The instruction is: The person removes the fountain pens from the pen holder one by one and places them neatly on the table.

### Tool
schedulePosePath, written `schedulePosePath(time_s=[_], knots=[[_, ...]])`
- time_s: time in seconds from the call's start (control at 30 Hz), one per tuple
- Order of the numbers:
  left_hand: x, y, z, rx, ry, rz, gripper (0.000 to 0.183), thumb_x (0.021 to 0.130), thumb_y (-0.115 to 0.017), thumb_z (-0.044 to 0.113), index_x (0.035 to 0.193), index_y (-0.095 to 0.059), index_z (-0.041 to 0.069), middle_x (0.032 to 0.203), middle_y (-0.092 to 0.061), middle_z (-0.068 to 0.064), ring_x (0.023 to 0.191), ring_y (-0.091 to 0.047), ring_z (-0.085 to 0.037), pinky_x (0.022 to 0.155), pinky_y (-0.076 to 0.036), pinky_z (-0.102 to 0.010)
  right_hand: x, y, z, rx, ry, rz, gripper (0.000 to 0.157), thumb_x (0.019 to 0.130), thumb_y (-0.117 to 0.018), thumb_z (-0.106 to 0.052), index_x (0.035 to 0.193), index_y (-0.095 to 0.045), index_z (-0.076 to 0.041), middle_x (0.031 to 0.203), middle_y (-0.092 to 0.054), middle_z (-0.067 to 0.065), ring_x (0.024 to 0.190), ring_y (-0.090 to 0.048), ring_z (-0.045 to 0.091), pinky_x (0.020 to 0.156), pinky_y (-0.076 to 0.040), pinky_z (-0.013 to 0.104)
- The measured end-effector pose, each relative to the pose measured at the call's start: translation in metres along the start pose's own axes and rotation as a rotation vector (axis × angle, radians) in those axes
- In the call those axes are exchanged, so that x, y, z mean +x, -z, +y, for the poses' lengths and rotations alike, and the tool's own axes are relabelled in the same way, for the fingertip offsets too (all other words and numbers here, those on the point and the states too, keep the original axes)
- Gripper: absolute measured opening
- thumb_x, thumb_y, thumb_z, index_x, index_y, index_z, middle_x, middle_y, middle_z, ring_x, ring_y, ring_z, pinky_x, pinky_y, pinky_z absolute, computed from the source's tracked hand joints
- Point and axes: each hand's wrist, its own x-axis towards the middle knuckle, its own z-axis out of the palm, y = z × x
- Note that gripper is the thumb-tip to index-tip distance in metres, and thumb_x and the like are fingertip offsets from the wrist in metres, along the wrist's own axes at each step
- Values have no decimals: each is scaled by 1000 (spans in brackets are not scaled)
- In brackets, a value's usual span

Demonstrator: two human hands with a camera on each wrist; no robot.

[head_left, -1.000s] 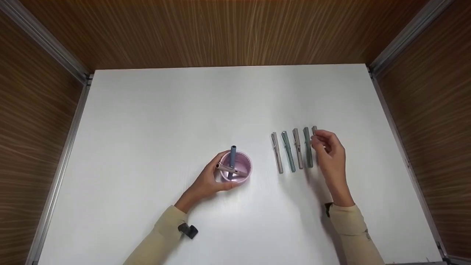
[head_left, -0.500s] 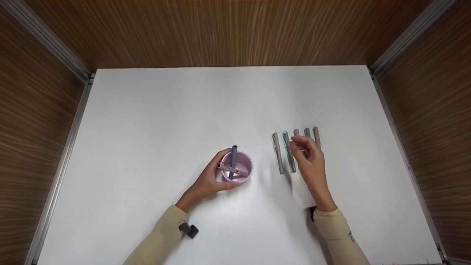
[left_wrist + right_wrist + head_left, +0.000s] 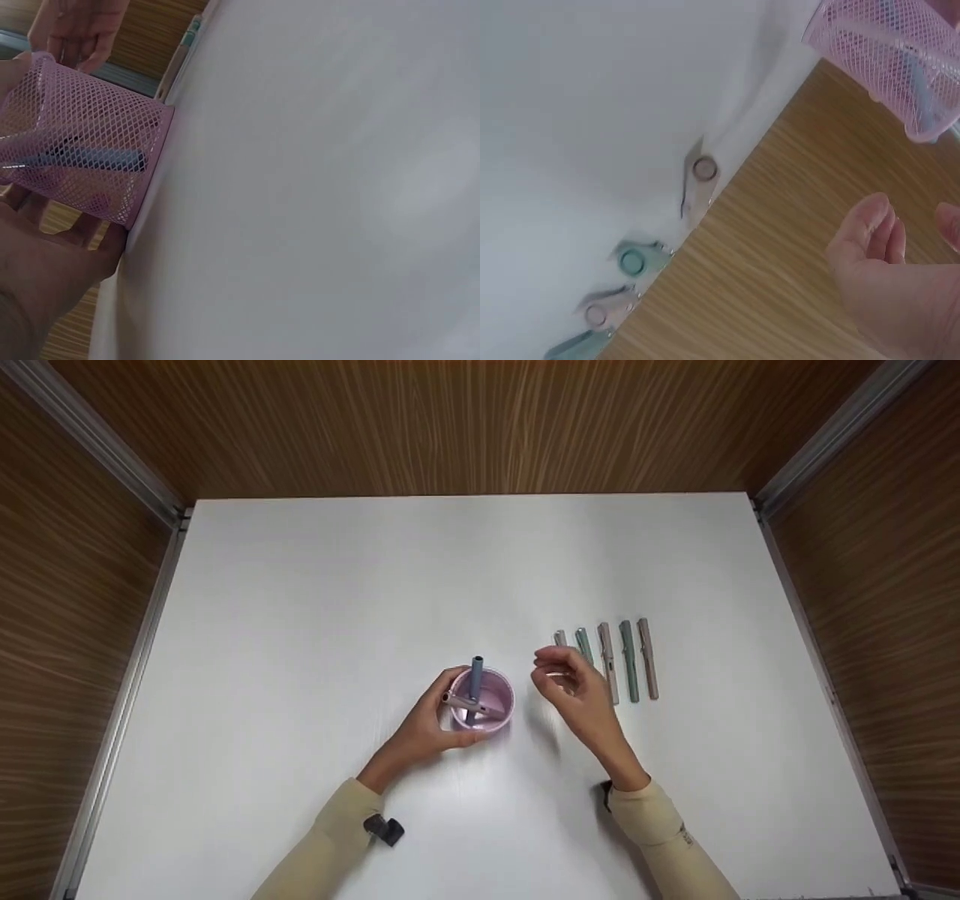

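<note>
A pink mesh pen cup (image 3: 507, 701) stands on the white table, with my left hand (image 3: 420, 727) gripping its left side, thumb in front and fingers behind. Inside it lean a blue pen (image 3: 476, 675) and a pinkish pen (image 3: 461, 703), crossing each other. My right hand (image 3: 589, 697) hovers to the right of the cup, fingers loosely curled with nothing seen between them. It partly covers a silver-grey pen (image 3: 559, 637) and a light green pen (image 3: 583, 639). In the right wrist view, the right hand (image 3: 885, 277) shows below the cup (image 3: 870, 45).
To the right of the hand, a pinkish pen (image 3: 607, 649), a dark green pen (image 3: 628, 660) and a brownish pen (image 3: 649, 660) lie side by side in the row. Wood-grain panels (image 3: 480, 427) enclose the white table (image 3: 337, 585) at the back and sides.
My right hand has moved left across the row of pens, from the rightmost pen towards the cup. The pens stay in place, and my left hand still holds the cup.
</note>
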Motion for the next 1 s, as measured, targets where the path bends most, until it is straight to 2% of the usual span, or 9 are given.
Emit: schedulePosePath(time_s=[0.23, 0.33, 0.43, 0.63, 0.8, 1.0], knots=[[0, -1, 1, 21, 18, 13, 94, 81, -92, -1, 161, -42, -1, 157, -51, -26, 149, -43, -35, 126, -27, -55, 7, -20, 0, -79, -12, -118, 37, 103, -78, -13, 135, -68, 3, 133, -70, 14, 123, -67, 35, 104, -54, 47], [1, 0, 1, 29, 23, 14, 94, 81, -91, -2, 161, -42, -2, 157, -52, -24, 149, -43, -35, 126, -28, -54, 11, -27, 0, -98, -15, -149, 35, 104, -77, -13, 136, -69, 1, 134, -71, 12, 124, -67, 34, 105, -54, 52], [1, 0, 1, 36, 23, 13, 94, 81, -93, 0, 161, -44, 1, 158, -52, -17, 149, -44, -32, 126, -29, -52, 14, -33, 2, -105, -14, -158, 32, 104, -76, -13, 133, -71, 0, 132, -72, 11, 123, -67, 31, 105, -55, 51], [-1, 0, 1, 32, 28, -7, 91, 85, -94, 13, 161, -45, 14, 159, -52, -4, 150, -43, -24, 126, -28, -49, 18, -47, 4, -121, -32, -169, 31, 103, -79, -22, 130, -75, -7, 127, -75, 4, 120, -68, 24, 103, -54, 46], [-3, 0, 1, 60, 47, 3, 90, 85, -95, 22, 160, -46, 21, 162, -50, -2, 152, -41, -23, 126, -26, -53, 18, -58, 4, -110, -39, -131, 27, 100, -83, -21, 124, -78, -10, 121, -76, 0, 113, -67, 23, 100, -54, 45], [-2, -1, 1, 82, 45, -1, 89, 87, -93, 23, 161, -44, 21, 165, -46, -4, 155, -38, -25, 126, -26, -54, 19, -63, 5, -147, 11, -86, 23, 97, -86, -18, 118, -79, -10, 115, -77, -1, 109, -70, 22, 99, -53, 42]])
